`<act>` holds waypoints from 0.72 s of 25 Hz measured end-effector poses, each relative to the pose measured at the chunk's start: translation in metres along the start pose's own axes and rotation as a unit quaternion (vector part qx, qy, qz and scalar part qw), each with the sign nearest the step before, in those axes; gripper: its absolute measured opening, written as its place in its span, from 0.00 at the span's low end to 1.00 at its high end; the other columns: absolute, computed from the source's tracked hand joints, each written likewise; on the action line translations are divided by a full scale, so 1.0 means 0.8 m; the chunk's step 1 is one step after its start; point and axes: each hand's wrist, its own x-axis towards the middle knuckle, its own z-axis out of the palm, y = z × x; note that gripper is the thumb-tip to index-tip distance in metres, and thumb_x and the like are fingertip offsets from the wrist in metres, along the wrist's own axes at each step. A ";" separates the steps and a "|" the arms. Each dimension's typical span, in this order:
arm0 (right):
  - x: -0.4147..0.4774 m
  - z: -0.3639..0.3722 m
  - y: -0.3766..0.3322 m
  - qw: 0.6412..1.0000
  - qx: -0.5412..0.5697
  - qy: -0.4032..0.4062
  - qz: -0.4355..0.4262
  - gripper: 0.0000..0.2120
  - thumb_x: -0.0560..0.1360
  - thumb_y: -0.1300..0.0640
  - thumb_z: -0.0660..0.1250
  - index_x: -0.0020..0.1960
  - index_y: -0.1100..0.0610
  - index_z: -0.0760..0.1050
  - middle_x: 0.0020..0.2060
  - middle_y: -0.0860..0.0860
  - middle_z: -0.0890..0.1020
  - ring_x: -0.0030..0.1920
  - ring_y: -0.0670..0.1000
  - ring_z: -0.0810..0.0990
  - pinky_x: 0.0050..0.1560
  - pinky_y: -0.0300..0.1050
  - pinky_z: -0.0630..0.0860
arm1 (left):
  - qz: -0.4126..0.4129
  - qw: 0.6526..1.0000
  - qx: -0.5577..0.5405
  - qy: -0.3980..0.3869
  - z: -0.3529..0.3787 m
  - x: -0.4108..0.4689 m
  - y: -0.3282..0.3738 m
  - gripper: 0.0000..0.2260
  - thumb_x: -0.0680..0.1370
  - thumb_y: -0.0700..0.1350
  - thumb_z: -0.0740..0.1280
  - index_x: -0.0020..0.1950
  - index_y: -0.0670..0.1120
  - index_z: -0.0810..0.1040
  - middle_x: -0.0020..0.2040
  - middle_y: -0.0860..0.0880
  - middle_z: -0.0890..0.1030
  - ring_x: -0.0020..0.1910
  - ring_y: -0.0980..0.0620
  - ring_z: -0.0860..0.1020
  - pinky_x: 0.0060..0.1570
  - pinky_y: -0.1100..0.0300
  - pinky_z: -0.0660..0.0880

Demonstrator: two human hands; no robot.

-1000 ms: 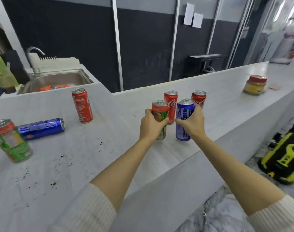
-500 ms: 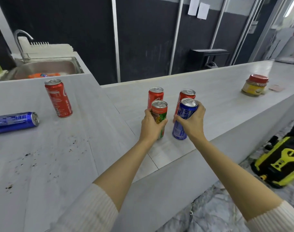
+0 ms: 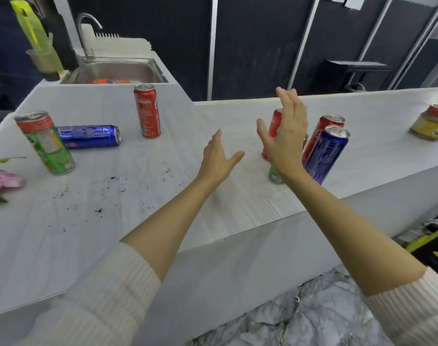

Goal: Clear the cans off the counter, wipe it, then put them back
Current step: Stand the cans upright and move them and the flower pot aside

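Both hands empty, fingers spread. Left hand (image 3: 219,156) nearer upright red aluminium can (image 3: 147,111), which stands left of it and farther back on white bench (image 3: 113,196), long axis vertical. Right hand (image 3: 285,136) covers grouped cans.

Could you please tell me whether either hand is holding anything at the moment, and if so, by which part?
Nothing is held. The left hand and the right hand are both open above the pale grey counter, with no grip on any can.
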 end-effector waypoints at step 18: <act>-0.029 0.240 -0.102 0.921 0.124 -0.344 0.135 0.38 0.73 0.48 0.67 0.75 0.58 0.50 0.74 0.55 0.56 0.73 0.54 0.58 0.73 0.52 0.59 | -0.062 0.959 0.265 0.081 -0.263 0.052 -0.175 0.35 0.75 0.47 0.67 0.74 0.38 0.51 0.74 0.38 0.56 0.74 0.40 0.52 0.71 0.48 0.53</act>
